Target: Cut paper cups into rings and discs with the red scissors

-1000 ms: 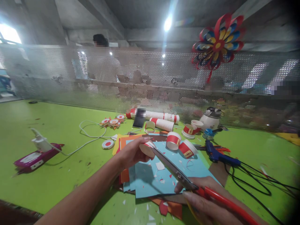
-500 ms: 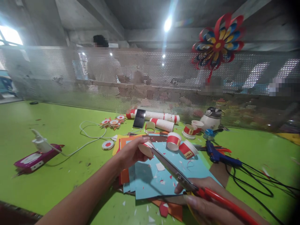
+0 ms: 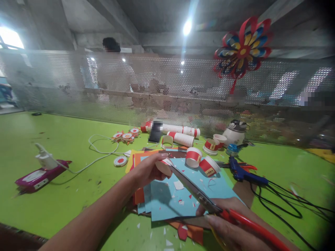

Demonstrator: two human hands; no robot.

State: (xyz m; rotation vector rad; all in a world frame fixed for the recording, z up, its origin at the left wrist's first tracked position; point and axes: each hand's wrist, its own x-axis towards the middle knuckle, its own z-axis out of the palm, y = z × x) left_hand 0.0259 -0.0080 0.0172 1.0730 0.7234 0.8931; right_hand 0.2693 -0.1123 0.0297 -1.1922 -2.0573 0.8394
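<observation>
With my left hand (image 3: 147, 169) I am pinching a small curved paper piece, pale with red along its upper side (image 3: 164, 168), thumb on top and fingers curled behind and below it, held above a light-blue paper sheet (image 3: 170, 205). My right hand (image 3: 231, 233) is wrapped around the red handle of a pair of long metal-bladed scissors (image 3: 192, 187), a yellow part showing beneath my fingers. The blades slant up and away to the left, their tips at the right edge of the piece; I cannot tell how far apart they stand. The blue sheet lies over other coloured sheets, with a white paper square (image 3: 179, 185) and small red and white scraps scattered on it. Toward its far right side, an upright red-and-white paper cup (image 3: 193, 158) stands just beside a tilted red-and-white paper cup with a yellow panel (image 3: 210, 166). Right of these, a dark-blue glue gun with a black cable (image 3: 238, 171) lies on the bright green tabletop (image 3: 86, 195). Left of the sheets sits a round white disc with a red centre (image 3: 120, 160), and further left a white plug stands in a purple power strip (image 3: 42, 177).
</observation>
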